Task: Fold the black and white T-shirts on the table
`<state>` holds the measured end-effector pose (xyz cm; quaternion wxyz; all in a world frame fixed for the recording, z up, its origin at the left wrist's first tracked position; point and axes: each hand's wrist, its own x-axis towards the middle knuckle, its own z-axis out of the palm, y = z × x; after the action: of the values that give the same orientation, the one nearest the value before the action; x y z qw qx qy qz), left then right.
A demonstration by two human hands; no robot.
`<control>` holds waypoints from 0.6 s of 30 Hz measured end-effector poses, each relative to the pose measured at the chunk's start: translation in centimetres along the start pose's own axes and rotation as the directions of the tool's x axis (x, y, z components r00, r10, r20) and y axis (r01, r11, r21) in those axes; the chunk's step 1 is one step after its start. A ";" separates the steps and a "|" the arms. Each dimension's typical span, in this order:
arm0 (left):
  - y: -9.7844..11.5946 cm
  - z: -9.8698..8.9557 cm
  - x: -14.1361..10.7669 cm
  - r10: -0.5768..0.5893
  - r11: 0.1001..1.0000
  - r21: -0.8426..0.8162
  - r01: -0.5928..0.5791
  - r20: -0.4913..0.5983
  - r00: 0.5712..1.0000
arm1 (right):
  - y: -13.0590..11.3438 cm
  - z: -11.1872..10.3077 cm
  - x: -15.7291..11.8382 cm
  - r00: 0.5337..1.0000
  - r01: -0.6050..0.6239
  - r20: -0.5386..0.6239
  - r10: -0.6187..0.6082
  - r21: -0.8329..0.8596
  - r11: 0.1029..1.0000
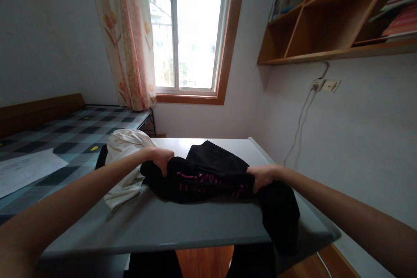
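A black garment with pink lettering (208, 186) is bunched across the white table, and its exact kind I cannot make out. My left hand (162, 159) is closed on its left part, fingers hidden in the cloth. On the right, my right hand (261, 177) grips the other side in the same way. A dark flap of the garment hangs over the table's front edge below my right hand. Beside my left forearm lies a crumpled white garment (125, 156), partly covered by that arm.
The table (195, 226) stands against the right wall. To the left is a bed with a checked sheet (107, 117) and a paper (29, 169). A wooden shelf (325, 21) hangs upper right, above a socket (325, 85) with cords. Curtain (130, 43) and window (195, 34) are behind.
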<state>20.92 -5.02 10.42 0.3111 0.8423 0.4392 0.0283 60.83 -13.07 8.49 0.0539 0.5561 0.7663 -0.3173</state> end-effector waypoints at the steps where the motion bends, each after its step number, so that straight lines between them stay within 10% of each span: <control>1: -0.1 0.0 0.2 0.003 0.999 0.042 -0.003 0.009 1.000 | 0.1 -0.1 0.2 1.000 0.023 0.018 -0.024 0.061 0.998; 6: -0.8 -1.3 -0.7 -0.083 0.995 -0.049 0.086 0.052 0.995 | 0.6 -1.3 -0.2 0.995 0.089 -0.080 -0.062 0.390 0.916; 13: -0.1 -0.3 -1.4 -0.084 0.971 0.239 -0.001 0.347 0.934 | -0.7 -0.1 0.1 0.894 -0.226 0.430 0.128 0.184 0.957; 16: 0.8 0.5 -0.1 -0.146 0.871 0.489 0.042 0.176 0.974 | -1.6 -0.1 1.9 0.892 -0.152 0.434 0.126 0.025 0.988; 18: 1.5 -0.4 0.7 -0.148 0.796 0.584 0.161 -0.070 0.986 | -2.1 -1.7 3.0 0.969 -0.140 0.201 0.143 -0.027 0.990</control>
<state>22.35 -4.94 11.40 0.0321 0.8581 0.4969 -0.1254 58.30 -10.11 9.43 0.1574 0.5739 0.7172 -0.3626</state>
